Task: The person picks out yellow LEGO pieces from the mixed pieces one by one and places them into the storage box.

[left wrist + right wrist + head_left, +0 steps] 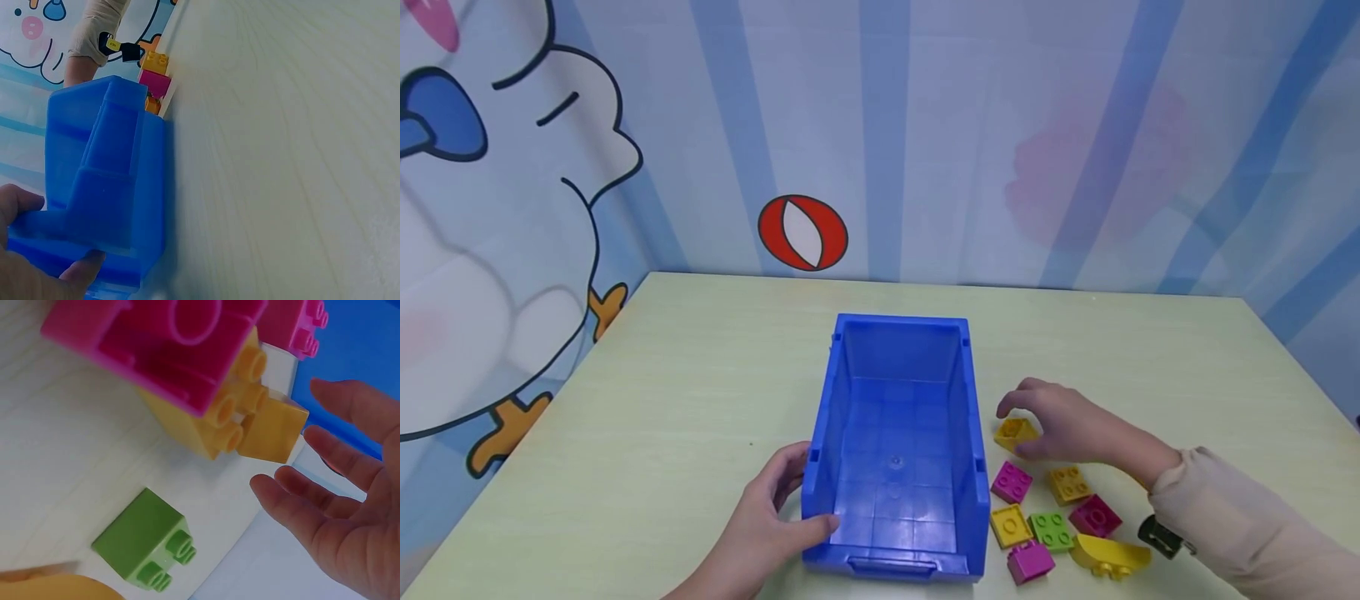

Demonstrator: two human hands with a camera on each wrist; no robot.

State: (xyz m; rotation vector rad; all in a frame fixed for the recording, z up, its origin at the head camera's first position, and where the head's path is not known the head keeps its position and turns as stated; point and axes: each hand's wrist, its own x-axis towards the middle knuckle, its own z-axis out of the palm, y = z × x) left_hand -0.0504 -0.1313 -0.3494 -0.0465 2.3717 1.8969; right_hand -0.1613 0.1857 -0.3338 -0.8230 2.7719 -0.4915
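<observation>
A blue plastic bin [895, 467] stands on the table, its inside bare. My left hand [760, 521] grips its left wall near the front, thumb over the rim and fingers on the outer side. In the left wrist view, the left hand [44, 269] pinches the bin wall [106, 206]. Right of the bin, my right hand [1063, 421] arches over a yellow toy brick [1015, 432], fingers on the far side and thumb on the near side. The right wrist view shows the right hand [356, 487] with fingers spread and a gap to the yellow brick [275, 428].
Nearer the front, right of the bin, lie magenta bricks [1011, 482], an orange-yellow brick [1069, 484], a yellow brick [1011, 527], a green brick [1051, 532] and a yellow curved brick [1110, 554]. A printed cloth [940, 150] hangs behind the table [700, 375].
</observation>
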